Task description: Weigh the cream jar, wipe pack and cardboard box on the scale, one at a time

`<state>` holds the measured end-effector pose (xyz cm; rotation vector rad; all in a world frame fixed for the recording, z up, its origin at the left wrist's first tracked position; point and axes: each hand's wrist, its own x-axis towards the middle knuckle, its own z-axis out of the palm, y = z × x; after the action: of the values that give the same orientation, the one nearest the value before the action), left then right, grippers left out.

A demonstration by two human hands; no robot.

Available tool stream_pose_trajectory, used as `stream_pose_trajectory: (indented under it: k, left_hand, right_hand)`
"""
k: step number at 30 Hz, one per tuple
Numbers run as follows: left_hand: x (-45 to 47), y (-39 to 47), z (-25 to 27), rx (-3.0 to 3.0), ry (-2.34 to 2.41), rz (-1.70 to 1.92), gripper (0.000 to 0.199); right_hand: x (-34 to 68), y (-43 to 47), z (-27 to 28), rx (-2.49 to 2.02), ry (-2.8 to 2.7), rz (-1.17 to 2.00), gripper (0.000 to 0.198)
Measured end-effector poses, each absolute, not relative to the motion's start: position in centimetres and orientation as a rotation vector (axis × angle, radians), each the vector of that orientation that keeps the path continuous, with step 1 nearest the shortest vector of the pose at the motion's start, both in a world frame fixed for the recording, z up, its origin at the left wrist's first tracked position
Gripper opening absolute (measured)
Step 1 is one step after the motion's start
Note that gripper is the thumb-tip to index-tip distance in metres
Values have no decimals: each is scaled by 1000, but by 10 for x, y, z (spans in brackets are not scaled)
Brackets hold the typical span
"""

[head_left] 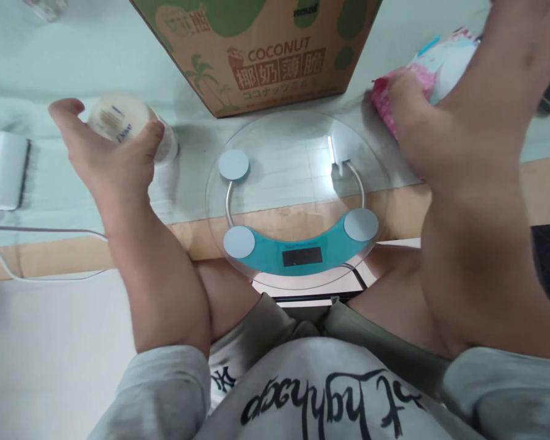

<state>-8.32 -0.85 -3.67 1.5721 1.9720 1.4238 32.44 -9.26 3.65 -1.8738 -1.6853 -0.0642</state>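
My left hand [112, 153] is spread, thumb and a finger apart. It overlaps a round jar [121, 116] with a pale Dove-marked lid on the table; I see no clear grip on it. My right hand [472, 91] is raised close to the camera, its thumb apart and the other fingers partly out of frame. Behind the thumb lies a pink and white soft plastic pack [447, 61]. Between my hands sits a round glass bathroom scale [284, 183] with a teal band, its display dark. The scale's near side reaches past the table edge over my lap.
A cardboard box [275, 67] printed COCONUT stands behind the scale. At the left are a white device [4, 168] and a white cable [50, 230] running over the table edge [156, 244]. A clear object [48, 7] shows at the top left. Dark items lie at the far right.
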Motion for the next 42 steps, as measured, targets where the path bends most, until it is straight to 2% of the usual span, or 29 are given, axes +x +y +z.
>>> stream_pose_trajectory:
  k: [4, 8, 9, 11, 12, 13, 19, 27, 29, 31, 32, 33, 35, 36, 37, 42]
  left_hand:
    - [-79, -6, -32, 1524, 2176, 1502, 82]
    - [-76, -13, -19, 2038, 1573, 1729, 64]
    - [-69, -20, -11, 2146, 1373, 1710, 60]
    - [-46, -40, 8, 2242, 1307, 1476, 56]
    - [-31, -50, 17, 2248, 1241, 1441, 64]
    - [-17, -60, 24, 2302, 1128, 1298, 83]
    - [36, -71, 20, 2434, 513, 1023, 118]
    - [45, -75, 18, 2493, 544, 704, 117]
    - [39, -70, 20, 2389, 500, 621, 121]
    - [30, -61, 17, 2284, 466, 686, 130]
    - [25, -54, 13, 2240, 469, 809, 125]
    - [21, -48, 7, 2190, 492, 973, 107]
    - [15, -36, -10, 2036, 644, 1285, 53]
    - [14, -32, -20, 1960, 736, 1369, 36]
    - [15, -28, -30, 1900, 812, 1394, 33]
    - [27, -29, -56, 1783, 983, 1155, 52]
  right_hand:
    - [295, -102, 42, -1814, -1713, 97, 68]
    - [296, -101, 38, -1754, -1789, 149, 57]
    - [299, -100, 36, -1739, -1822, 154, 55]
    - [305, -98, 31, -1681, -1889, 149, 52]
    - [307, -98, 29, -1649, -1909, 140, 51]
    - [309, -97, 27, -1622, -1920, 135, 50]
    - [308, -97, 21, -1679, -1875, 252, 44]
    - [315, -94, 2, -1495, -1880, 363, 40]
    - [309, -92, 0, -1466, -1804, 453, 33]
    - [301, -90, 0, -1407, -1672, 568, 22]
    - [296, -88, 0, -1370, -1591, 633, 16]
    - [292, -87, -1, -1333, -1504, 700, 12]
    - [284, -84, -6, -1282, -1350, 822, 10]
    - [281, -82, -9, -1268, -1296, 862, 14]
    - [279, -81, -13, -1260, -1260, 886, 18]
    - [275, -80, -29, -1254, -1207, 865, 26]
